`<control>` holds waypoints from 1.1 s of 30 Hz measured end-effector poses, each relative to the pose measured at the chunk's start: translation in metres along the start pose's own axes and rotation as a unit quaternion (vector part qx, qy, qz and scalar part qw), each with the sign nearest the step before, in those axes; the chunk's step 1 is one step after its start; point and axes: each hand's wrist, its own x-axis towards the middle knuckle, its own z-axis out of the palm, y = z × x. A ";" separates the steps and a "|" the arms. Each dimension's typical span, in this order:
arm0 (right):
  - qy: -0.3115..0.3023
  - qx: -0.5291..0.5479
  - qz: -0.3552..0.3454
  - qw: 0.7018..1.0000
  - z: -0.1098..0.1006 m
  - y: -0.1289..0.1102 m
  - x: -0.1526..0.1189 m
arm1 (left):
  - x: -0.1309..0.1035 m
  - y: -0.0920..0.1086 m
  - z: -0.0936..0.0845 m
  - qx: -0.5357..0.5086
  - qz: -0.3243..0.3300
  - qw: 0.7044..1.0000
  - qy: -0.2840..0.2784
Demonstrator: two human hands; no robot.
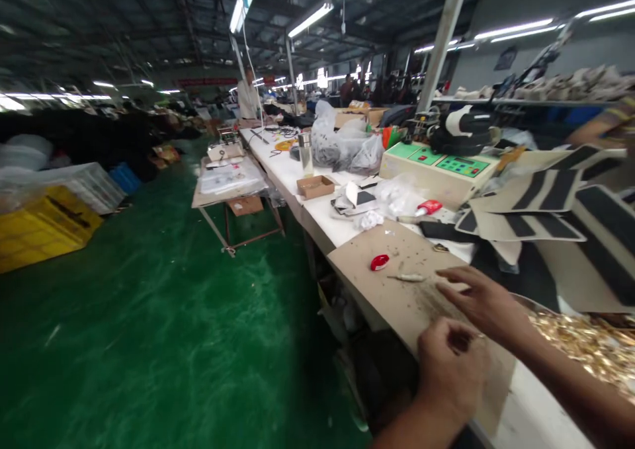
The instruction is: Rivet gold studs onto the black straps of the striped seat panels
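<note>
My left hand is above the near edge of a brown board, its fingers curled into a loose pinch. What it holds, if anything, cannot be made out. Just beyond it, my right hand is held over the board with fingers stretched out and apart, and no object shows in it. Near its fingertips lies a thin pointed tool with a pale handle. A small red oval object rests farther left on the board, among dark crumbs. Many shiny gold metal pieces are heaped beside my right forearm.
Striped beige-and-black panels are piled at the right, near a green-topped control box. Along the white table stand a small open cardboard box and grey plastic bags. Green floor stretches left; a person stands far back.
</note>
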 end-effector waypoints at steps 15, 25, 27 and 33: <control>-0.099 0.179 0.103 0.973 0.018 -0.026 0.039 | 0.060 0.008 -0.027 0.041 0.126 0.991 -0.008; -0.089 0.301 0.193 0.929 0.049 -0.070 0.077 | 0.044 0.010 -0.076 0.246 0.436 0.859 0.105; -0.080 0.298 0.187 0.933 0.055 -0.070 0.078 | 0.046 0.008 -0.085 0.278 0.461 0.831 0.137; -0.053 0.276 0.162 0.946 0.066 -0.070 0.075 | 0.064 0.009 -0.088 0.320 0.471 0.797 0.201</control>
